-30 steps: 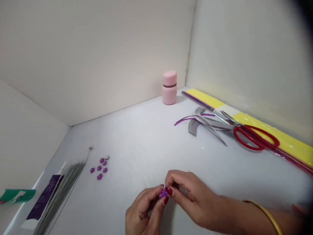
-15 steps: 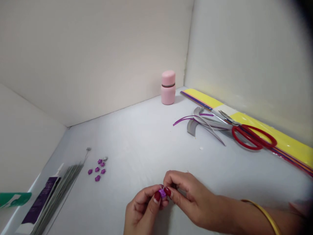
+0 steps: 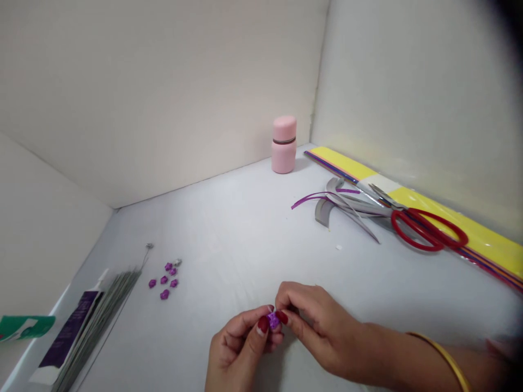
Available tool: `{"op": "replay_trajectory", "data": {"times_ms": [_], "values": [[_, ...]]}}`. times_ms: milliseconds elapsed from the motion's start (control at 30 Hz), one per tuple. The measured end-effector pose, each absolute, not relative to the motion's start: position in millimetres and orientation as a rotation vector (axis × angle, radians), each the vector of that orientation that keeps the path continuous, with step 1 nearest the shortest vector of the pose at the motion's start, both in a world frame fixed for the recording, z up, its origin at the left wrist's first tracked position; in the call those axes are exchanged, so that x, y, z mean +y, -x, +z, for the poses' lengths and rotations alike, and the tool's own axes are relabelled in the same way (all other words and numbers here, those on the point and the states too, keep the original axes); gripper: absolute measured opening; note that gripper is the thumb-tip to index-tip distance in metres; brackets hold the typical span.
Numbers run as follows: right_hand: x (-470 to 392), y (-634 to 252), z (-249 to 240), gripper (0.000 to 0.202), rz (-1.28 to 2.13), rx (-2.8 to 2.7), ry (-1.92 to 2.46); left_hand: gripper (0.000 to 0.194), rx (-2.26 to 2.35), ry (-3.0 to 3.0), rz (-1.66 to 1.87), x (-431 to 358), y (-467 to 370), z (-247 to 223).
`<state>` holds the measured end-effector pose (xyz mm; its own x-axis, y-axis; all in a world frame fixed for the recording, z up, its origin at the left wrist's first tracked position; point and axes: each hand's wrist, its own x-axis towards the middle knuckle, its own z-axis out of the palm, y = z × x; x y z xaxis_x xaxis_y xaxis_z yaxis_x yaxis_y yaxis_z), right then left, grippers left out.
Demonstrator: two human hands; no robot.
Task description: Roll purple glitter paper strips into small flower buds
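Note:
Both hands meet low in the middle of the white table (image 3: pixel 245 228). A tiny glittery purple piece (image 3: pixel 273 320) is pinched between the fingertips of my left hand (image 3: pixel 241 351) and my right hand (image 3: pixel 318 326). Most of the piece is hidden by the red-nailed fingers. A yellow bangle (image 3: pixel 445 356) sits on my right wrist. Several small purple folded pieces (image 3: pixel 165 280) lie on the table to the left, apart from the hands.
A bundle of thin grey wires (image 3: pixel 98 326) and a purple glue tube (image 3: pixel 67 340) lie at the left edge. A pink jar (image 3: pixel 284 144) stands in the far corner. Red-handled scissors (image 3: pixel 425 228) rest on purple and silver paper strips (image 3: pixel 339 204) beside yellow sheets (image 3: pixel 449 218).
My left thumb has shifted over the purple piece, covering more of it. The hands stay in the same spot.

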<state>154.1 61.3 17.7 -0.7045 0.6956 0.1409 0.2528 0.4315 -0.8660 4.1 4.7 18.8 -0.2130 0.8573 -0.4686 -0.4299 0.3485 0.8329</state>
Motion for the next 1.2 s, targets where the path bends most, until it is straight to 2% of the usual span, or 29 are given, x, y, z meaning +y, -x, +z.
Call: {"op": "replay_trajectory", "data": {"times_ms": [133,433,567,667,733,1000,1200], "values": [[63,-155,15,0.013,0.991,-2.326,0.718,0.025,1.203,-0.358,1.174,9,-2,14],[61,-154,18,0.015,0.865,-2.414,0.662,0.018,0.981,-0.108,1.052,10,2,12],[61,-156,15,0.016,0.731,-2.482,0.637,0.022,0.959,-0.055,1.029,9,3,11],[61,-157,13,0.016,0.631,-2.524,0.585,0.017,0.95,-0.05,1.014,9,3,10],[61,-157,13,0.016,0.663,-2.511,0.598,0.017,0.955,-0.048,1.009,9,3,10],[62,-153,12,0.014,1.147,-2.248,0.827,0.022,1.03,-0.036,1.034,10,1,12],[62,-153,12,0.014,1.058,-2.339,0.763,0.023,1.05,-0.126,1.081,10,-2,7]]}}
